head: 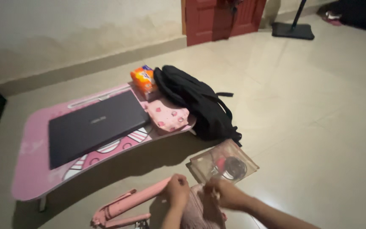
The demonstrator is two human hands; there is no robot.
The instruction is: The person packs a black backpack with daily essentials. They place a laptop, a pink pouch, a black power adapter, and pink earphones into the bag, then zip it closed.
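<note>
Both my hands are at the bottom of the head view, on a pink bag point(198, 212) lying on the floor. My left hand point(177, 190) is closed on the bag's top edge, near its pink strap point(126, 205). At the bag's opening, my right hand point(225, 194) pinches something small, perhaps a zip pull; I cannot tell exactly. A clear pouch point(223, 163) with a round dark object and a red item inside lies just beyond my right hand.
A low pink lap table point(32, 169) stands on the tiled floor, holding a closed dark laptop point(94, 125), a pink patterned pouch point(168, 115) and an orange packet point(144, 79). A black backpack point(200, 104) leans beside it. A red door point(223, 17) and black stand base point(293, 30) are behind.
</note>
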